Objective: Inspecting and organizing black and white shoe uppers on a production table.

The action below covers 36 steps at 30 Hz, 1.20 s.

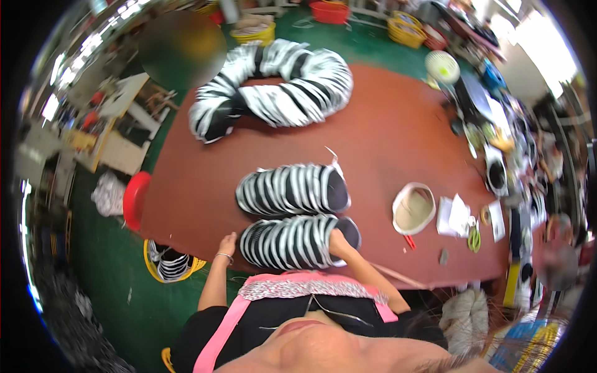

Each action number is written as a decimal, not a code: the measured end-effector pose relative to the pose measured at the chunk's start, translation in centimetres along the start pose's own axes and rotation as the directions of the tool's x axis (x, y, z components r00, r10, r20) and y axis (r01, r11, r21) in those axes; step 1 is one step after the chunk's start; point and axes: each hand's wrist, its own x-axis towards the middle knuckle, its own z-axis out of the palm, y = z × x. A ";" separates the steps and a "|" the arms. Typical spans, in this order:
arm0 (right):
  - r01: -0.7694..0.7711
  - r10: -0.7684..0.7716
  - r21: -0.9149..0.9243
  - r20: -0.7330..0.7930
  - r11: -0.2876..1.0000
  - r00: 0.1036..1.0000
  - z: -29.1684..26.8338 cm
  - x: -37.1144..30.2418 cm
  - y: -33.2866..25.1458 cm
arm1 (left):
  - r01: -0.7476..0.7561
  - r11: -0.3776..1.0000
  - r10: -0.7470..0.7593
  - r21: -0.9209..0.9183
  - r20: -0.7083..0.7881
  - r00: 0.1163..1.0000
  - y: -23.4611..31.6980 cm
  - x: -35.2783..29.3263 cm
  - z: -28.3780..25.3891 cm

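Observation:
Two thick black-and-white striped fabric rolls lie side by side on the brown table (385, 130), each with a dark right end. My right hand (339, 245) grips the right end of the near roll (283, 242); its fingertips are partly hidden against the fabric. Just off that roll's left end, at the table's near edge, my left hand (227, 244) has its fingers stretched out and holds nothing. The far roll (283, 189) lies right behind the near one, with a thin pale strip sticking up at its right end. Farther back, a long striped fabric roll (286, 102) curves into a loop.
On the table's right are a beige fabric bowl shape (413, 209), a red-handled tool (409, 241), white papers (453, 216) and green scissors (474, 239). A red stool (136, 200) and a yellow basket (198, 266) stand by the left edge. A white fan (442, 67) stands back right.

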 end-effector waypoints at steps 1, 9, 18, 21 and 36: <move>-0.032 0.032 -0.001 -0.058 0.999 0.998 -0.6 -0.8 -0.3 | 0.211 0.955 -0.178 -0.206 0.169 0.969 1.8 -0.5 0.7; -0.169 0.231 0.213 -0.314 0.962 0.921 -0.8 -1.9 -3.5 | 0.319 0.921 -0.181 -0.226 0.476 0.860 8.0 -1.5 -1.4; -0.365 0.419 0.372 -0.073 0.854 0.905 -1.0 -2.3 -2.2 | 0.326 0.902 -0.090 -0.284 0.614 0.784 7.3 -0.6 -1.9; -0.280 0.327 0.405 -0.052 0.871 0.943 -1.4 -1.9 -2.3 | 0.343 0.879 -0.036 -0.331 0.671 0.741 5.7 0.4 -1.7; -0.558 0.420 0.663 0.378 0.499 0.825 -3.4 -1.7 -3.2 | 0.528 0.747 0.152 -0.404 0.877 0.456 9.7 -1.8 -3.0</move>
